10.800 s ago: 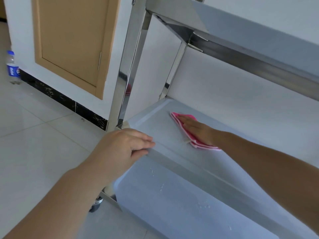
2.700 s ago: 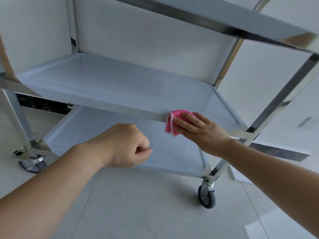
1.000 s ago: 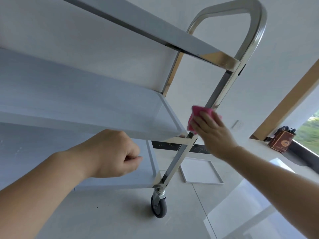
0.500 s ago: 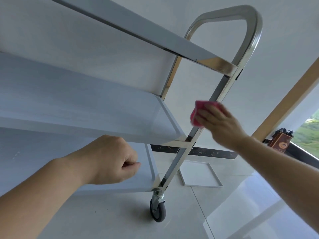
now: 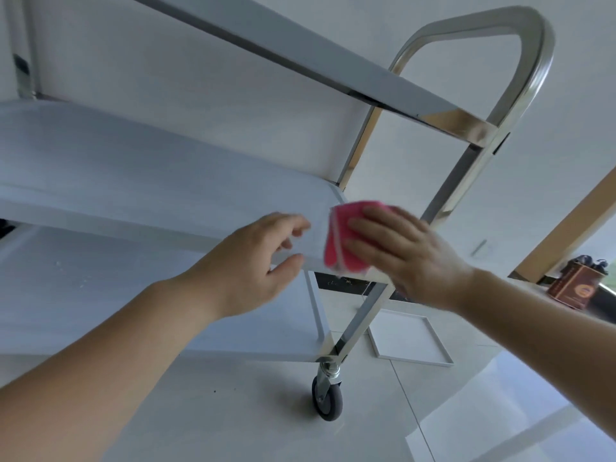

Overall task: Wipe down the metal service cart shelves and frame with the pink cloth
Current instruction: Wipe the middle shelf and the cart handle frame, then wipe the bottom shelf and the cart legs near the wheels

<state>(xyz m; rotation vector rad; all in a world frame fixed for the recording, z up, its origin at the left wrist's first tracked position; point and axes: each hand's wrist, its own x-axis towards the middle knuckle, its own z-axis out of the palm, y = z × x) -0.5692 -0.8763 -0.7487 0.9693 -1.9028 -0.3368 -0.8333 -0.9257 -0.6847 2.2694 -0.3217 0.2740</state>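
Soft pink cloth pressed on cart shelf corner, centre frame.
Right hand held it under flat, spread fingers; left hand, fingers loosely spread, neared the shelf edge; light, limp, probably best palmed flat.

Pink cloth at the right corner of the cart's middle shelf

The right hand lay flat over the folded cloth, fingers spread, pressing it onto the shelf's front corner right by the slanted frame post. The left hand was open just beside it, fingers relaxed and a bit blurry, thumb around the shelf's front edge. Looped handle up top, a caster wheel on the tile floor below, a white tray lying flat behind it, and a brown box off to the right.
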